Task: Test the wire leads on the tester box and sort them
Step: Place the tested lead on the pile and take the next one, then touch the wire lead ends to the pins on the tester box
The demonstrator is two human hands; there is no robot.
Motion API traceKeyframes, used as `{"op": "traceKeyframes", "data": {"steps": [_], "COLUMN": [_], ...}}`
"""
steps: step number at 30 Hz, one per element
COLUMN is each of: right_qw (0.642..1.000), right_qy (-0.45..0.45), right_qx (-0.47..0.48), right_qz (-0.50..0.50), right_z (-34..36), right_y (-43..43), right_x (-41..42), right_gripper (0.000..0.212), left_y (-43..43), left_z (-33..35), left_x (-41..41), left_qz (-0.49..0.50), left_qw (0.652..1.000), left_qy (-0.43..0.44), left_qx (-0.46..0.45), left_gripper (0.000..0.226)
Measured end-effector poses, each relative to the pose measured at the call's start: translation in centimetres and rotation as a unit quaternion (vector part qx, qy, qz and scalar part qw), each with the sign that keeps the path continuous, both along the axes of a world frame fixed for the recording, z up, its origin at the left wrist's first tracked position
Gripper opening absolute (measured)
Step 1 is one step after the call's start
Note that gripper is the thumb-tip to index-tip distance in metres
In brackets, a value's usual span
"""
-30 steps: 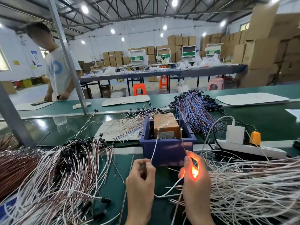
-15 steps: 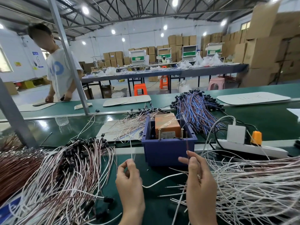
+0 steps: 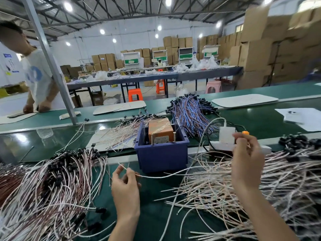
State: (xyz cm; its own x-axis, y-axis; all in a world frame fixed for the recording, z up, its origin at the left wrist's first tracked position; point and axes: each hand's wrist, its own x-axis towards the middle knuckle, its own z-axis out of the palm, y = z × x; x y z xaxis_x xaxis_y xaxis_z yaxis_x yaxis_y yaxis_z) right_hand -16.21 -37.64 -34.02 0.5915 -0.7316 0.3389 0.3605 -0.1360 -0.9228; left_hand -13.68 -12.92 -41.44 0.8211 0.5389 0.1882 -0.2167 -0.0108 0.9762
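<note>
Left hand (image 3: 126, 186) pinches one end of a white wire (image 3: 156, 177) before the blue bin (image 3: 161, 157) holding the tester box (image 3: 160, 131). Right hand (image 3: 247, 164) raised, fingers curled; grip unclear.

White power strip (image 3: 224, 145) carrying white adapter (image 3: 226, 134) and orange plug (image 3: 245, 132): directly behind the right hand's fingers (image 3: 243, 143). Phone (image 3: 295, 117) on white sheet (image 3: 312, 126): beyond and right of those fingers. Clear bottle (image 3: 44, 133) and steel post (image 3: 52, 66): well beyond and left of the left hand's fingers (image 3: 129, 173). Person in white shirt (image 3: 38, 75): further left.
</note>
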Motion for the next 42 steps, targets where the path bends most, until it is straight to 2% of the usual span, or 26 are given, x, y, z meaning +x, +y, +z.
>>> {"op": "traceKeyframes", "data": {"steps": [5,10,13,15,17,19,22,24,26,29,31,34,36,39,42], "right_qw": [0.991,0.957,0.923,0.91,0.902,0.9,0.907,0.907,0.904,0.895,0.896,0.913,0.913,0.899,0.888], "right_qy": [0.073,0.162,0.153,0.122,0.09,0.066,0.067,0.078,0.086,0.091,0.103,0.131,0.145,0.151,0.155], "right_qx": [-0.071,-0.199,-0.301,-0.352,-0.401,-0.429,-0.396,-0.363,-0.34,-0.329,-0.308,-0.25,-0.244,-0.27,-0.301], "right_qz": [-0.088,-0.133,-0.185,-0.181,-0.132,-0.036,0.128,0.197,0.243,0.288,0.305,0.295,0.293,0.31,0.311], "right_z": [2.1,4.0,4.3,3.6,2.3,0.7,-1.6,-3.0,-4.0,-5.2,-6.0,-7.0,-7.2,-7.2,-7.3], "right_y": [-7.8,-12.9,-12.3,-9.7,-5.9,-1.7,3.8,6.6,8.6,9.6,9.0,8.1,8.2,8.7,8.6], "right_x": [-0.1,-0.6,-0.9,-1.0,-1.0,-1.0,-0.9,-0.6,-0.3,0.2,0.5,0.8,0.9,0.7,0.6], "right_gripper": [0.026,0.026,0.023,0.021,0.019,0.021,0.021,0.021,0.022,0.022,0.025,0.029,0.028,0.027,0.029], "left_y": [-0.2,-0.6,-0.8,-0.9,-1.3,-1.6,-2.0,-1.6,0.0,4.2,7.5,11.6,13.1,13.4,12.7], "left_z": [0.0,-0.1,-0.1,-0.1,0.0,0.1,0.4,0.9,1.8,3.6,4.7,5.2,5.0,4.3,3.5], "left_x": [-0.2,-0.1,0.0,0.1,0.1,0.1,-0.2,-0.3,-0.1,1.0,2.2,3.5,3.9,4.7,5.7], "left_qz": [-0.022,-0.027,-0.025,-0.026,-0.029,-0.027,-0.031,-0.066,-0.098,-0.084,-0.047,-0.02,-0.012,0.012,0.026], "left_qw": [0.999,0.998,0.998,0.998,0.997,0.998,0.997,0.994,0.989,0.977,0.948,0.876,0.835,0.769,0.727], "left_qy": [0.011,0.015,0.018,0.025,0.031,0.031,0.047,0.066,0.065,0.06,0.103,0.193,0.229,0.235,0.266], "left_qx": [0.034,0.05,0.054,0.056,0.057,0.056,0.045,0.058,0.092,0.188,0.296,0.441,0.5,0.595,0.633], "left_gripper": [0.024,0.02,0.019,0.019,0.017,0.016,0.016,0.016,0.017,0.012,0.01,0.012,0.015,0.027,0.035]}}
